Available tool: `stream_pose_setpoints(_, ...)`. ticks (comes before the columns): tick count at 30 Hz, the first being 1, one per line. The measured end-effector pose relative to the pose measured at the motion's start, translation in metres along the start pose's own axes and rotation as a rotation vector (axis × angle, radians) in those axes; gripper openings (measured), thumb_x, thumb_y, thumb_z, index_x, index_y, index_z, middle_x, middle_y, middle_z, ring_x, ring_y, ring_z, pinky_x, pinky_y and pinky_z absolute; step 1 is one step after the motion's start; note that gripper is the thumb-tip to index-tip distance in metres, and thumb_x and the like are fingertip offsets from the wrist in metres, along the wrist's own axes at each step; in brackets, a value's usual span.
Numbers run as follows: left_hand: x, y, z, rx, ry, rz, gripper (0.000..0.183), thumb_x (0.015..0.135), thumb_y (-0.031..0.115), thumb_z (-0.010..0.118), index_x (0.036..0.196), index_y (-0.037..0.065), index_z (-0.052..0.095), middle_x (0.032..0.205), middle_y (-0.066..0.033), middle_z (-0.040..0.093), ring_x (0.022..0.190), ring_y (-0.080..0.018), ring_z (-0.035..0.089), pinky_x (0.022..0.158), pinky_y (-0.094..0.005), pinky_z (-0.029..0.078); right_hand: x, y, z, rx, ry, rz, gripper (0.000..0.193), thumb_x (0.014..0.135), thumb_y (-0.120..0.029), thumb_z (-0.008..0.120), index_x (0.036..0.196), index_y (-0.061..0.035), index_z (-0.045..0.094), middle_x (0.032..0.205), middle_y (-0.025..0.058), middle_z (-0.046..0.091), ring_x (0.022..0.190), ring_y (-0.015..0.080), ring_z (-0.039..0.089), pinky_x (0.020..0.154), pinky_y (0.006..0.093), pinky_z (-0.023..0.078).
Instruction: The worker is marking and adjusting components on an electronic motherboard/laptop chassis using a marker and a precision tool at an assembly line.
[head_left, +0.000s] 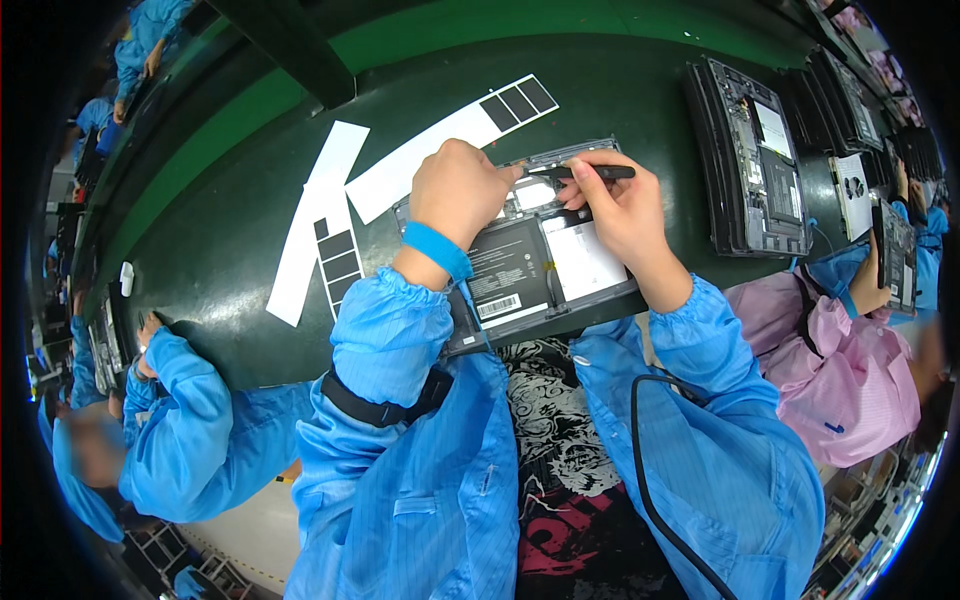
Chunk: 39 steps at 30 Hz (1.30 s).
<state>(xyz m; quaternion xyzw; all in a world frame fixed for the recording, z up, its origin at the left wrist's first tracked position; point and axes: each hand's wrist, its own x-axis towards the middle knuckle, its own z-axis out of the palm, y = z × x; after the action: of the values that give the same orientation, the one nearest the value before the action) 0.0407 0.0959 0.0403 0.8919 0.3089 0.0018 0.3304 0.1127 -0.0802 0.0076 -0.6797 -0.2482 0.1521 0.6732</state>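
Note:
An opened laptop base (600, 298) lies on the bench in front of me, its inside facing up. In it are a black battery (508, 262) with a printed label and a white rectangular part (583, 258). My left hand (462, 190) is closed over the far part of the base, fingertips pinched together; what they hold, if anything, is hidden. My right hand (622, 205) pinches slim black tweezers (606, 172) between thumb and fingers. Their tip points left over the base's far section, close to my left fingertips. A blue band (437, 250) circles my left wrist.
White sheets (420, 175) bearing black rectangular stickers (519, 104) lie beyond and left of the base. A stack of opened laptop bases (755, 160) stands to the right. A black cable (640, 450) hangs over my right side. Co-workers sit on both sides, one's hand (150, 328) on the left.

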Motion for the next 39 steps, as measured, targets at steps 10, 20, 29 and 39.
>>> stream_pose_setpoints(10, 0.006, 0.000, -0.009, 0.049, -0.059, -0.015, 0.043, 0.068, 0.039, 0.083, 0.072, -0.001, 0.068, 0.067, -0.0189, 0.068, 0.067, -0.0355, 0.069, 0.065, -0.0409, 0.055, 0.007, -0.010, -0.006, 0.210, 0.130, -0.012, 0.017, 0.095, -0.010, 0.061, 0.101, 0.0061, 0.063, 0.073, 0.0122, 0.067, 0.068, 0.0158, 0.068, 0.065, 0.0280, 0.058)
stream_pose_setpoints(20, 0.006, 0.025, -0.009, 0.231, -0.045, -0.094, 0.058, 0.066, 0.050, 0.084, 0.102, 0.006, 0.071, 0.108, -0.0138, 0.070, 0.104, -0.0289, 0.067, 0.088, -0.0388, 0.054, -0.002, 0.000, -0.019, 0.141, 0.235, -0.132, 0.018, 0.096, -0.012, 0.060, 0.101, 0.0054, 0.063, 0.072, 0.0121, 0.066, 0.059, 0.0121, 0.061, 0.060, 0.0238, 0.051)
stream_pose_setpoints(29, -0.112, -0.021, -0.043, -0.176, 0.271, 0.117, 0.047, 0.087, 0.039, 0.067, 0.105, -0.004, 0.062, 0.102, -0.0228, 0.065, 0.099, -0.0392, 0.063, 0.089, -0.0436, 0.049, -0.024, -0.018, -0.076, -0.016, 0.324, -0.146, 0.041, 0.105, -0.030, 0.043, 0.123, 0.0046, 0.055, 0.105, 0.0195, 0.068, 0.094, 0.0188, 0.067, 0.080, 0.0259, 0.051)
stream_pose_setpoints(39, -0.149, -0.063, 0.013, -0.686, 0.222, 0.022, 0.087, 0.087, 0.019, 0.063, 0.148, -0.011, 0.008, 0.143, -0.0382, 0.032, 0.129, -0.0485, 0.040, 0.108, -0.0422, 0.036, -0.047, 0.063, -0.089, -0.113, 0.104, -0.013, 0.025, 0.098, -0.003, 0.050, 0.123, -0.0003, 0.052, 0.129, 0.0113, 0.055, 0.120, 0.0190, 0.051, 0.104, 0.0287, 0.036)
